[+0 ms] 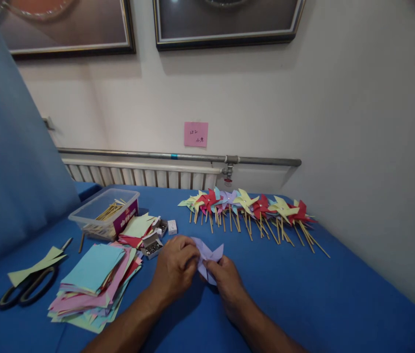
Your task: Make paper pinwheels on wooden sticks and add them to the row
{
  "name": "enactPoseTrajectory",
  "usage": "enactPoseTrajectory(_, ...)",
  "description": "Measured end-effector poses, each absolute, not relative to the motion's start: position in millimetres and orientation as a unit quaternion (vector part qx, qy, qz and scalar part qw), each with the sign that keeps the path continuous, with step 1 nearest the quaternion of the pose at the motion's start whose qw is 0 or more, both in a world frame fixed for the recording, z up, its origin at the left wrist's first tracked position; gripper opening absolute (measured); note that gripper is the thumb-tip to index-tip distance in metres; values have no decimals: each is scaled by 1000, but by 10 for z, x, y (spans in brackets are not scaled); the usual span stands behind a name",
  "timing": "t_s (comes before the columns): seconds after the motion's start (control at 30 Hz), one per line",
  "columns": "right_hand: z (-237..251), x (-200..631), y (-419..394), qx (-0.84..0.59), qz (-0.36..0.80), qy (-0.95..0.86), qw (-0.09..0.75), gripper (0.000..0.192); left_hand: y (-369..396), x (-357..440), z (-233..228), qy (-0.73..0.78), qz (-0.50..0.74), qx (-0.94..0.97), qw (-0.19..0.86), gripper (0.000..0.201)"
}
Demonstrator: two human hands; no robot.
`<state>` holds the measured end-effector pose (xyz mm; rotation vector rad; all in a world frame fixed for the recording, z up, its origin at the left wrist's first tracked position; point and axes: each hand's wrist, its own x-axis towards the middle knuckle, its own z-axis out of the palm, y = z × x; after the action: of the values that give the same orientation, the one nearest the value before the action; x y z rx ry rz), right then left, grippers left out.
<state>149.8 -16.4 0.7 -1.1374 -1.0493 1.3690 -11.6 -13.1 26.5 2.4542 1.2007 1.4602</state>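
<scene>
Near the middle of the blue table, both hands hold a purple paper pinwheel (204, 249) with its corners partly folded in. My left hand (178, 260) has its fingers closed on the paper's left side. My right hand (225, 279) pinches the lower right part between thumb and fingers, the thumb lying over its centre. Whether a pin or stick is behind the paper is hidden. Just left of my left hand lie small open boxes of metal pins (152, 247) and a small white box (172, 227).
Stacked coloured paper (93, 269) lies at the left, beside scissors (27, 289) under a green paper strip. A clear plastic tub (104, 201) holds wooden sticks. Several finished pinwheels (244, 201) line the table's back right. A radiator (141, 171) and pipe run behind.
</scene>
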Motion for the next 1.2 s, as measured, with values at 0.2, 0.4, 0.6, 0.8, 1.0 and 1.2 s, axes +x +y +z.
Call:
enactPoseTrajectory(0.2,107,1482,-199,-457,585,-429,515,15,-103,-132,221,369,419,826,-68,25)
enactPoseTrajectory(0.4,101,1493,-219,-447,593,-423,518,18,-94,-139,223,356,411,835,-92,29)
enactPoseTrajectory(0.6,98,1499,-198,-455,594,-422,513,18,-85,-138,225,344,413,840,-77,28)
enactPoseTrajectory(0.8,128,1500,-204,-448,599,-426,509,16,-85,-136,221,345,422,838,-25,27)
enactPoseTrajectory(1.0,116,1502,-201,-440,603,-428,509,21,-79,-140,220,347,413,841,-33,28)
enactPoseTrajectory(1.2,73,1508,-194,-440,604,-429,508,23,-82,-149,225,343,404,847,-37,29)
